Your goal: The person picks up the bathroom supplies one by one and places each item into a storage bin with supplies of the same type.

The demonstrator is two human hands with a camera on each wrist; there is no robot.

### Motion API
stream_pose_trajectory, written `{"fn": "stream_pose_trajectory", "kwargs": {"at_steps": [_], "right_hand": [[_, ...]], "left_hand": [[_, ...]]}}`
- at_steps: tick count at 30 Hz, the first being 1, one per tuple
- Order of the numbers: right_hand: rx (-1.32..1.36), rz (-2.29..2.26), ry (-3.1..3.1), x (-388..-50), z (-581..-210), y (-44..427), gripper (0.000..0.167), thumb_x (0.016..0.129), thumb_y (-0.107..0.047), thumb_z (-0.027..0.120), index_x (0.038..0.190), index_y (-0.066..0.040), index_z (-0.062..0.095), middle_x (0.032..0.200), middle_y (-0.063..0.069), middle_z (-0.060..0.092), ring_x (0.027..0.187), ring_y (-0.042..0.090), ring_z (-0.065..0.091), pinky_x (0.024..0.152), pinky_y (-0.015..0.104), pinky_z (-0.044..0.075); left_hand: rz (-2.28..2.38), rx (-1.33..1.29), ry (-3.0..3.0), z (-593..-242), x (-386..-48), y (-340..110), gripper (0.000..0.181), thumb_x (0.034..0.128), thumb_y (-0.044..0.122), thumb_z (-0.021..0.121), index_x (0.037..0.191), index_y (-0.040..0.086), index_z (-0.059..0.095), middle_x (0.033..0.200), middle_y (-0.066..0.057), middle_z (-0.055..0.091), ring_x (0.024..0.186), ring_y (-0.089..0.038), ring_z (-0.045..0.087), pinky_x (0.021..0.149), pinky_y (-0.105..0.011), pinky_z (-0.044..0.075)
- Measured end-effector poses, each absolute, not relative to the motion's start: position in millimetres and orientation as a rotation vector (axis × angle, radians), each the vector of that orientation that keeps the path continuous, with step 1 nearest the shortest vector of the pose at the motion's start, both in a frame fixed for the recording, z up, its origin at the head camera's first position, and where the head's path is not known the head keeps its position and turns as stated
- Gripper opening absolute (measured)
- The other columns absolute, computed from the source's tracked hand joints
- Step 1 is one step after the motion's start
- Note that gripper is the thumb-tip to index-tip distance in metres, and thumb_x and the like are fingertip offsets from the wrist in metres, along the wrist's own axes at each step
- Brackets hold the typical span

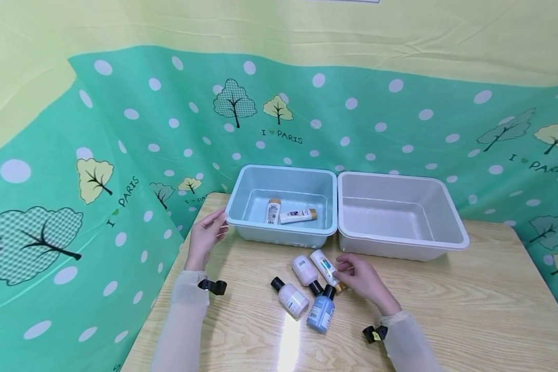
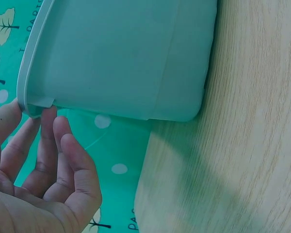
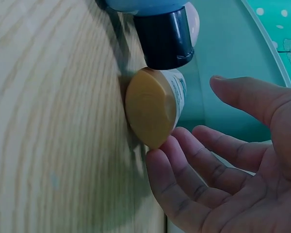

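Note:
At the left corner of the light blue bin (image 1: 283, 236), my left hand (image 1: 206, 235) pinches the rim (image 2: 30, 63) between thumb and fingertips. The other fingers curl loosely below it. My right hand (image 1: 360, 276) is beside a white bottle with a gold cap (image 1: 324, 266) lying on the table. In the right wrist view its fingertips are at the edge of the gold cap (image 3: 148, 109), while the thumb stays apart. A blue bottle with a black cap (image 1: 321, 314) and two pale pink bottles, one upper (image 1: 304, 269) and one lower (image 1: 293, 299), lie close by.
Inside the blue bin lie two white gold-capped bottles, one upright in view (image 1: 273, 211) and one sideways (image 1: 298, 215). A grey bin (image 1: 395, 248) stands against its right side. Behind both hangs a green and yellow printed cloth (image 1: 279, 103). The wooden table (image 1: 483, 299) extends rightward.

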State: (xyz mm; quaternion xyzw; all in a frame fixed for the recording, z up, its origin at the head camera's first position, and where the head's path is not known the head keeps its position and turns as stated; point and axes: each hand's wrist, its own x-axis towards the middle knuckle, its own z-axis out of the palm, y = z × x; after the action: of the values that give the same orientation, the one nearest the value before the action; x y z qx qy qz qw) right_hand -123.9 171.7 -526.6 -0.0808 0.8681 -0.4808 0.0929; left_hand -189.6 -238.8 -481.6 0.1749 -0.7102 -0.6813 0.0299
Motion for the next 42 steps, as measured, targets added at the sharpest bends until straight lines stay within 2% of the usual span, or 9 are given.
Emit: {"fn": "stream_pose_trajectory", "kwargs": {"at_steps": [10,18,30,42], "right_hand": [[-0.187,-1.32,2.629,-124.4,-537.2,163.9,0.042,0.08,-0.007,0.083,0.116,0.004,0.065,0.098,0.008,0.067,0.083,0.017,0.062,0.072,0.031,0.053],[-0.198,-1.211,2.696,-123.0,-537.5,158.4,0.046,0.078,-0.01,0.085,0.117,0.003,0.064,0.097,0.007,0.067,0.082,0.017,0.06,0.073,0.034,0.053],[-0.167,-1.258,2.634,-122.5,-540.1,158.2,0.043,0.08,-0.009,0.084,0.117,0.003,0.064,0.087,0.002,0.067,0.075,0.013,0.06,0.064,0.03,0.051],[-0.124,-1.355,2.56,-125.0,-536.2,168.5,0.036,0.086,-0.008,0.078,0.117,0.004,0.065,0.093,0.006,0.067,0.082,0.018,0.061,0.068,0.031,0.053]], "left_hand": [[-2.096,0.547,-2.198,-482.5,-189.2,-239.2,0.048,0.0904,0.044,0.072,0.132,0.019,0.068,0.102,-0.003,0.073,0.083,-0.015,0.07,0.074,-0.027,0.057],[-2.098,0.551,-2.193,-483.8,-189.0,-240.1,0.046,0.0912,0.042,0.072,0.131,0.018,0.069,0.101,-0.003,0.073,0.085,-0.018,0.07,0.073,-0.026,0.057],[-2.091,0.561,-2.196,-482.8,-188.0,-238.7,0.046,0.0914,0.042,0.072,0.131,0.019,0.069,0.102,-0.004,0.073,0.084,-0.017,0.07,0.073,-0.027,0.058],[-2.089,0.527,-2.204,-482.2,-188.5,-239.5,0.05,0.0905,0.044,0.072,0.133,0.019,0.067,0.102,-0.004,0.073,0.085,-0.015,0.07,0.072,-0.026,0.057]]}}
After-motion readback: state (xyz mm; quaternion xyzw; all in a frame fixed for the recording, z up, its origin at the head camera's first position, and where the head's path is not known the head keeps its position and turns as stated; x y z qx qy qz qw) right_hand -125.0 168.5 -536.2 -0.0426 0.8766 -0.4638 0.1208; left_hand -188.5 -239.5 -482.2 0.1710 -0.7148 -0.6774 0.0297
